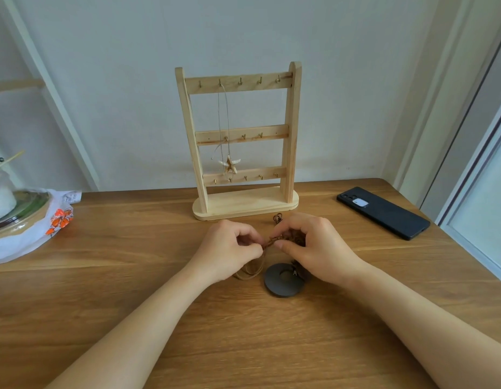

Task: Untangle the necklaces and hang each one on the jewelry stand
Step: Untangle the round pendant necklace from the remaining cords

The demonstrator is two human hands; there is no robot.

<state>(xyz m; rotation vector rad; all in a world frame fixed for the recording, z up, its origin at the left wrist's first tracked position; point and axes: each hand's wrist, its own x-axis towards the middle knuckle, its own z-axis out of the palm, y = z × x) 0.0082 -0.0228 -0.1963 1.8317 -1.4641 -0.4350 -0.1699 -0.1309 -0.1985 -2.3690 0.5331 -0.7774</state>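
Observation:
A wooden jewelry stand with three hook rails stands at the back of the table. A thin-corded starfish necklace hangs from a top-rail hook. In front of the stand, my left hand and my right hand both pinch a tangled brown cord necklace just above the table. Its loops trail down to the wood under my left hand. A dark round disc pendant lies flat below my hands, joined to the cord at its right side, partly hidden by my right hand.
A black phone lies face down at the right, near the table's edge. At the far left a white and orange plastic bag holds a covered bowl. The wall is close behind the stand.

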